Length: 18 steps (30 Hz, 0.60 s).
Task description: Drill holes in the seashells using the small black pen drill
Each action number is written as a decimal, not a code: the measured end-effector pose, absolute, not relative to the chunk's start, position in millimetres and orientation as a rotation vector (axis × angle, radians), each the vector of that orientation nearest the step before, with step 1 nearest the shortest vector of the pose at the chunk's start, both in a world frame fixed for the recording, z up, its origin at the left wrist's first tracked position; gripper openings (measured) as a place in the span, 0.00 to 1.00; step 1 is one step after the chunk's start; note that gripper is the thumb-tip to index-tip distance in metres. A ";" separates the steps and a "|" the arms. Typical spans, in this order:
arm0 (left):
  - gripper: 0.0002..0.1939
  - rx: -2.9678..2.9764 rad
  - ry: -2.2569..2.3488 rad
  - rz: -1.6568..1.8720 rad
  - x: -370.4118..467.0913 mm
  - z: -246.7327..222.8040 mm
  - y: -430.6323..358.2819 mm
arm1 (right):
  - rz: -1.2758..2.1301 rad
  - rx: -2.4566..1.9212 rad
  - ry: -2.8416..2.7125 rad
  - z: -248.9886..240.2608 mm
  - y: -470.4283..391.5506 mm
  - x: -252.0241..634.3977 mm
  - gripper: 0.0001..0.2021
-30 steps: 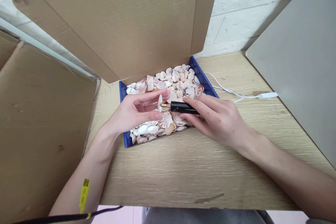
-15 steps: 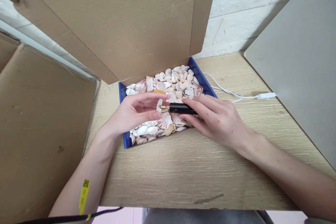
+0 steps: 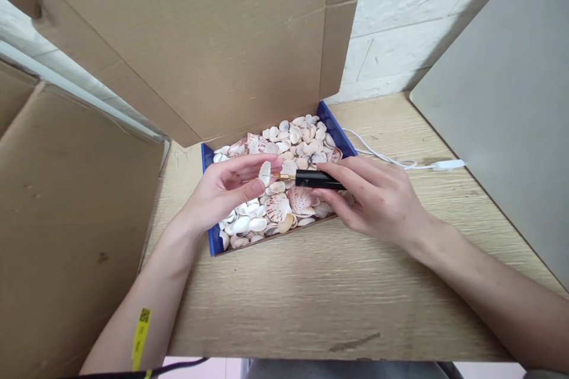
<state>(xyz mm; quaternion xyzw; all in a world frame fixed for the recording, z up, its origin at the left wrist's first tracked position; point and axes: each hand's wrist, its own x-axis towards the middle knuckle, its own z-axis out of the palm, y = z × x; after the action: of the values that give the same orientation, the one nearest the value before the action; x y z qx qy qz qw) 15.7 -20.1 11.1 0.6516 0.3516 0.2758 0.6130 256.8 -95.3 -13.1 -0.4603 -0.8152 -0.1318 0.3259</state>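
Observation:
My left hand (image 3: 231,185) pinches a small white seashell (image 3: 265,173) on edge between thumb and fingers. My right hand (image 3: 371,195) is wrapped round a black mini hand drill (image 3: 316,179) with a brass-coloured chuck. The drill lies level, its thin bit pointing left at the face of the held shell. Whether the tip is inside the shell or only against it, I cannot tell. Beneath both hands is a blue-sided cardboard box (image 3: 214,243) full of loose seashells (image 3: 278,206), white, cream and reddish, some of them dotted with small holes.
The box's cardboard lid (image 3: 191,41) stands upright behind it. Another cardboard box (image 3: 71,231) is at the left, and a grey panel (image 3: 502,100) leans at the right. A white cable (image 3: 448,164) runs over the wooden table (image 3: 275,302) from behind the box.
My right hand has drawn the drill slightly to the right, so more of the thin bit shows between chuck and shell. The held shell has shifted a little left and turned.

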 end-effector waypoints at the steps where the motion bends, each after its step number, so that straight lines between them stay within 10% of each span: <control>1: 0.18 1.505 0.810 0.647 15.4 10.3 -19.4 | -0.352 -1.214 -2.134 -13.2 -95.1 257.5 0.13; 18: 0.17 1.524 0.745 0.570 8.1 4.9 -17.2 | -0.387 -1.236 -2.130 -13.2 -94.6 260.4 0.13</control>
<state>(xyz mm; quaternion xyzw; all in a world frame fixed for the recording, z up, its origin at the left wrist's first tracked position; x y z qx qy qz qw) 8.1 -17.2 4.9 0.6644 0.3248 0.2486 0.6255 260.4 -94.6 -13.2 -0.4701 -0.8097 -0.1473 0.3188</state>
